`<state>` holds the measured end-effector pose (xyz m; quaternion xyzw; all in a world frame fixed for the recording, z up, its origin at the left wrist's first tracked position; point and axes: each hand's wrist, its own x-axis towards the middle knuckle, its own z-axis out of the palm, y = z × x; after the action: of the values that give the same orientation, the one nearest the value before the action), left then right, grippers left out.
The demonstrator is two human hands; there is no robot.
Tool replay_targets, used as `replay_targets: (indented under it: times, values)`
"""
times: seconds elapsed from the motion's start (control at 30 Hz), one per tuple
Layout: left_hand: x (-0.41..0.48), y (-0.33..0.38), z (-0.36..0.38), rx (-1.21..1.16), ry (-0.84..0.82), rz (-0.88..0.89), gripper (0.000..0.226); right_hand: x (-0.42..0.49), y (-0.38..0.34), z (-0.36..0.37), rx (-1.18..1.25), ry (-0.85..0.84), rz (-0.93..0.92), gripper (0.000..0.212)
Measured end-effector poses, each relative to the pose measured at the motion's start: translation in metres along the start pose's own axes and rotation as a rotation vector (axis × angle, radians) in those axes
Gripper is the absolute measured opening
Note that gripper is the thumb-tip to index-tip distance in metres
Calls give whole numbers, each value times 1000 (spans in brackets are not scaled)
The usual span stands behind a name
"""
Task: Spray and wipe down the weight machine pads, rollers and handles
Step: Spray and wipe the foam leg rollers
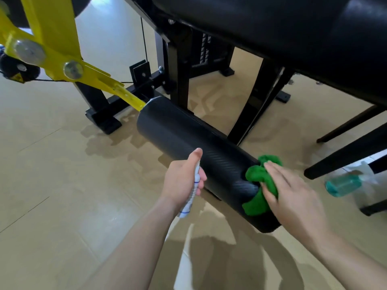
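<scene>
Black seat pad point(272, 28) up top; roller point(188, 143) below, long axis running far-left to near-right. Right hand point(293, 195), fingers flat, presses green cloth point(259, 185) on the near end. Left hand point(182, 181) grips spray bottle point(193, 191) beside mid-roller.

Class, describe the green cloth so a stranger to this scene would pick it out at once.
Find the black weight machine with its yellow arm, then the long black roller at that arm's low end. At the roller's near end, the right hand presses a crumpled cloth against it. It is the only bright green, soft thing here.
</scene>
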<state>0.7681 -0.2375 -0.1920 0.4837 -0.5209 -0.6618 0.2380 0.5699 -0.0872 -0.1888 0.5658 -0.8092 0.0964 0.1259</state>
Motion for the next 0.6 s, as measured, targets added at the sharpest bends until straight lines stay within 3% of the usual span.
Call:
replay_targets:
  times: [0.07, 0.2, 0.3, 0.4, 0.53, 0.6]
  values:
    - [4, 4, 8, 11, 12, 7, 71, -6, 10, -14, 53, 91, 71, 45]
    - [13, 12, 14, -22, 105, 16, 62, -1, -6, -26, 134, 136, 4, 51]
    - [19, 13, 10, -90, 156, -11, 60, 12, -32, -6, 72, 5, -38, 53]
    - [18, 11, -2, -133, 167, -8, 67, 41, -63, 30, -107, -62, -267, 53]
    - [18, 5, -26, -191, 211, 14, 70, 142, -130, 55, -34, -37, -211, 59]
    - [19, 2, -36, -207, 253, 19, 70, 191, -168, 59, 8, -103, -207, 56]
